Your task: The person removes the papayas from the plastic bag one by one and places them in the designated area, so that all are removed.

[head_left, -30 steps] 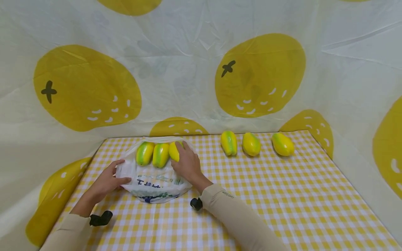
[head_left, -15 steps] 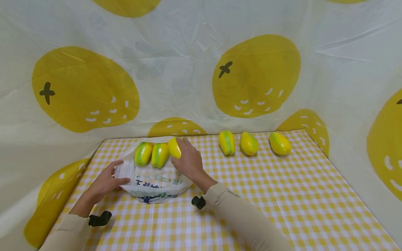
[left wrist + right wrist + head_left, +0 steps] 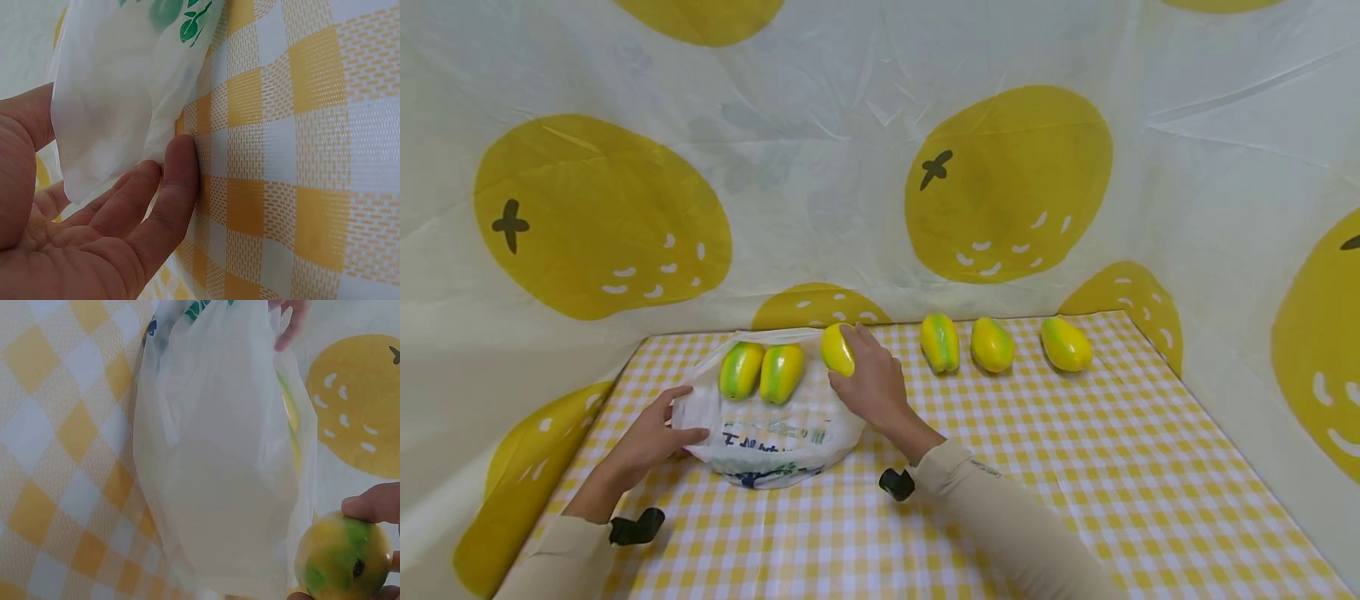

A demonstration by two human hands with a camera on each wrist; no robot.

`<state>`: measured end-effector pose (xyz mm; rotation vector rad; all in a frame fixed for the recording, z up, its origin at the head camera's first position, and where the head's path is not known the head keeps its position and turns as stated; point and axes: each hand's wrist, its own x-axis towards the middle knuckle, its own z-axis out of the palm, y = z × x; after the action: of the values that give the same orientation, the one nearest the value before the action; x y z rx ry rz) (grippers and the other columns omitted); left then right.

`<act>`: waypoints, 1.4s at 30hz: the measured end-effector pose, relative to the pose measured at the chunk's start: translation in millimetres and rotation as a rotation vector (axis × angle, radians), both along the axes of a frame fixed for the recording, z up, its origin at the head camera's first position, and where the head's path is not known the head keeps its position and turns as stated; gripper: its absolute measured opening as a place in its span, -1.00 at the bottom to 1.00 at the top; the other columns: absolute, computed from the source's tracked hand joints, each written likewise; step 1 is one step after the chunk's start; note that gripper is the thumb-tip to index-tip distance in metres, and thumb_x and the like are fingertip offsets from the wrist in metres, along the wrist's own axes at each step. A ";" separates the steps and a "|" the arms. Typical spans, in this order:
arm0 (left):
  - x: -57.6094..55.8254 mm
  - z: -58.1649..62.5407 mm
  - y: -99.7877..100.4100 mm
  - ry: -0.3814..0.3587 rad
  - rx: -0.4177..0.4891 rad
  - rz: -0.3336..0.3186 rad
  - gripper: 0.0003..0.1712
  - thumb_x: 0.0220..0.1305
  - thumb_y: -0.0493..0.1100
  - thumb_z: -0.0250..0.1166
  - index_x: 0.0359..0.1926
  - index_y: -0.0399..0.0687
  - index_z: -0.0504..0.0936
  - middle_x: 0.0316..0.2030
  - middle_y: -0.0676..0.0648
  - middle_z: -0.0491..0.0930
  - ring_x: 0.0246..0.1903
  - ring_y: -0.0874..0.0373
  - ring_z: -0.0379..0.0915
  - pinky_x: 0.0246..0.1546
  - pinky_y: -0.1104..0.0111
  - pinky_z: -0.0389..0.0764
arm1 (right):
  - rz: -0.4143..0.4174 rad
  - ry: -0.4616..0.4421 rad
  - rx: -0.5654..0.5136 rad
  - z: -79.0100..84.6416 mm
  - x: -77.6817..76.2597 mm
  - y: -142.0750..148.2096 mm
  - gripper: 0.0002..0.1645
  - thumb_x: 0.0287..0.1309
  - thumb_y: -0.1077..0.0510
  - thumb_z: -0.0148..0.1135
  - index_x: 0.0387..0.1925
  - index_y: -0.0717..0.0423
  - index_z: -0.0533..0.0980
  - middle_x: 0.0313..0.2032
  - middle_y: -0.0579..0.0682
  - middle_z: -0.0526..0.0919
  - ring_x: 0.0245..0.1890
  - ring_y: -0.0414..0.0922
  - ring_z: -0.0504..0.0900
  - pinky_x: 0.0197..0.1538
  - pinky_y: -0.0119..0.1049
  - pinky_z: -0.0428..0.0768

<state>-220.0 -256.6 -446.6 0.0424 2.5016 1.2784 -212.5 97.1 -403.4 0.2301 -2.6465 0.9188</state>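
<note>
A white plastic bag (image 3: 842, 412) with blue and green print lies on the left part of the table, its mouth spread wide. Two glossy yellow-green papayas, a left papaya (image 3: 741, 372) and a right papaya (image 3: 782, 374), rest side by side in it. My left hand (image 3: 651, 437) holds the bag's left edge; in the left wrist view the plastic (image 3: 103, 119) passes between thumb and fingers. Above the bag's right side my right hand (image 3: 872, 379) grips a third papaya (image 3: 837, 350). The right wrist view shows that papaya's end (image 3: 337, 559), with a dark stem spot, beside the bag.
Three more papayas stand in a row at the back right: one (image 3: 940, 343), a middle one (image 3: 992, 345) and a far right one (image 3: 1066, 344). A yellow checked cloth (image 3: 1037, 467) covers the table. Behind it hangs a fruit-printed curtain (image 3: 820, 183).
My right hand has moved right and slightly up with its papaya, away from the two in the bag. The left hand keeps its place on the bag's edge.
</note>
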 end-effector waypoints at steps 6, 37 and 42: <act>1.2 1.7 0.2 0.000 -0.009 0.002 0.13 0.40 -0.13 0.39 0.64 -0.27 -0.20 0.45 -0.57 0.16 0.13 -0.14 0.53 -0.14 0.36 0.69 | -0.010 -0.005 0.013 4.8 3.0 9.0 -0.17 0.22 0.03 0.46 0.49 0.00 0.39 0.50 0.16 0.41 0.18 0.30 0.66 0.12 0.30 0.61; 1.2 0.2 -1.6 0.002 0.001 0.006 0.13 0.39 -0.12 0.40 0.64 -0.29 -0.19 0.45 -0.58 0.13 0.11 -0.14 0.53 -0.17 0.36 0.70 | -0.090 0.018 0.028 15.6 15.1 63.0 -0.19 0.19 0.06 0.44 0.47 0.03 0.42 0.49 0.18 0.42 0.35 0.26 0.55 0.24 0.33 0.55; 0.0 -1.6 -0.9 0.001 0.001 -0.007 0.10 0.41 -0.12 0.38 0.64 -0.29 -0.17 0.44 -0.57 0.15 0.11 -0.12 0.53 -0.16 0.36 0.70 | -0.106 0.009 0.028 15.8 21.0 74.4 -0.18 0.20 0.05 0.42 0.47 0.04 0.41 0.50 0.18 0.40 0.36 0.27 0.54 0.22 0.38 0.53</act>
<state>-220.0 -257.6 -448.1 0.0525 2.4995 1.2773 -191.5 171.5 -387.5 0.0997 -2.6363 0.8459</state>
